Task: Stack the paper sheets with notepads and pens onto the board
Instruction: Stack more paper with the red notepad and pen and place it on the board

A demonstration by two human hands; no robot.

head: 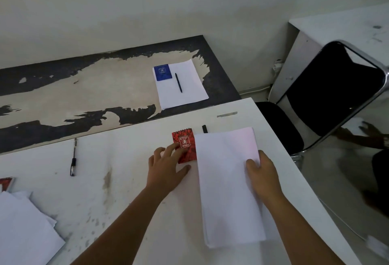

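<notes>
My right hand (261, 175) grips the right edge of a stack of white paper sheets (227, 182) lying on the white table (117, 180). My left hand (166, 166) rests with its fingertips on a red spiral notepad (185, 145) just left of that stack. A black pen (204, 128) pokes out from under the stack's far edge. On the worn dark board (63, 96) behind the table lies another paper stack (183, 87) with a blue notepad (162, 72) and a black pen (178, 82) on top.
A second pen (73, 158) lies on the table to the left. More loose sheets (23, 229) and a red notepad's corner (6, 183) sit at the lower left. A black chair (328, 96) with a chrome frame stands to the right, beside another white desk (347, 26).
</notes>
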